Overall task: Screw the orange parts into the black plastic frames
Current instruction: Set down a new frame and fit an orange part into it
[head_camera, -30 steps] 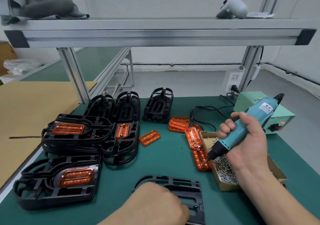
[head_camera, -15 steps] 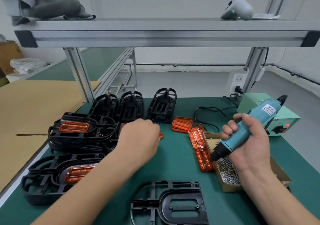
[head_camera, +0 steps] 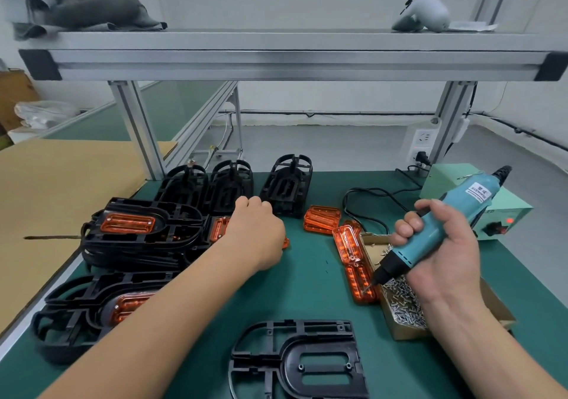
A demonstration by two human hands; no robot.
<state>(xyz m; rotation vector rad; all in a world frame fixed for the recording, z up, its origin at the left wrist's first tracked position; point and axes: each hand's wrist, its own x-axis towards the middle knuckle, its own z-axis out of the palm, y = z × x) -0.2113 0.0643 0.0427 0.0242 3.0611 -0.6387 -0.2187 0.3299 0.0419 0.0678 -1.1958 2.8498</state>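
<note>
One orange part shows only as a sliver past the left grip at mid-frame; whether its fingers clasp it cannot be told. Right grip is wrapped round the blue screwdriver. Bottom edge cuts off the empty black frame on the green surface.

On the green bench are laid stacked black frames, loose orange parts, a box of screws, a power unit, and one empty frame in front.

The left hand reaches forward, knuckles up, fingers curled over an orange part, grip hidden. The right hand grips an electric screwdriver, its tip tilted down-left.
</note>
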